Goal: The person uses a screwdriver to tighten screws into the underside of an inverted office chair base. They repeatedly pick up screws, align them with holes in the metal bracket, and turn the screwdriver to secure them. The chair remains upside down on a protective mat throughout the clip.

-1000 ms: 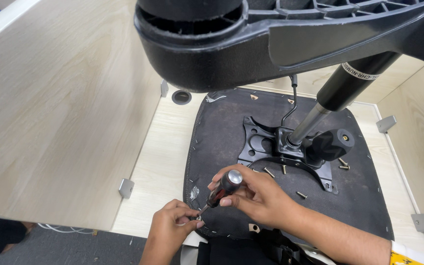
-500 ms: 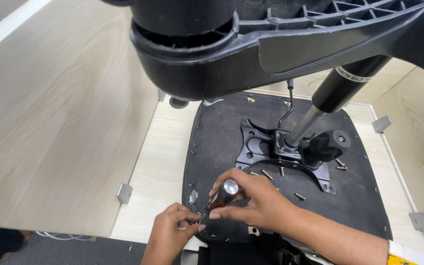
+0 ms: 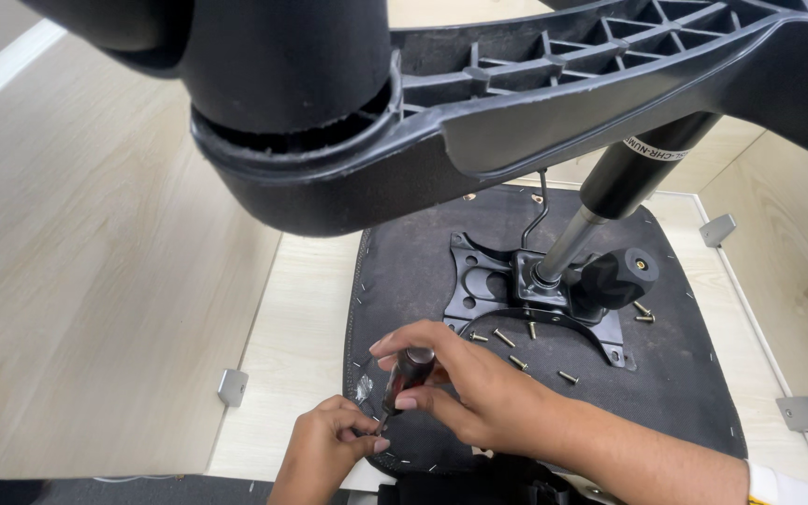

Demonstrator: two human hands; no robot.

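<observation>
Item: upturned office chair seat (image 3: 423, 271), black fabric underside facing up, lying inside a pale wooden frame (image 3: 105, 281).

Right hand (image 3: 479, 393): fingers clenched round the dark handle of a screwdriver (image 3: 404, 374), which stands tilted, tip down at the near left edge of the seat.

Left hand (image 3: 324, 449): fingertips pinched at the screwdriver tip; whether they hold a screw cannot be told, the spot is hidden.

Fittings: black metal mounting plate (image 3: 488, 285) at the seat's middle, gas cylinder (image 3: 610, 201) rising from it, black knob (image 3: 614, 276) just to its right. Chair base (image 3: 441, 103) hangs overhead, near the camera.

Loose screws (image 3: 516, 360): several scattered on the fabric near the plate.

Risks, as judged:
- The tilted driver may slip off the fastener and jab the left fingertips, which sit right at the tip.
- A slip could also tear the fabric.
- Loose screws may roll off the seat if it is nudged.
- The overhanging base could tip if the seat shifts.
</observation>
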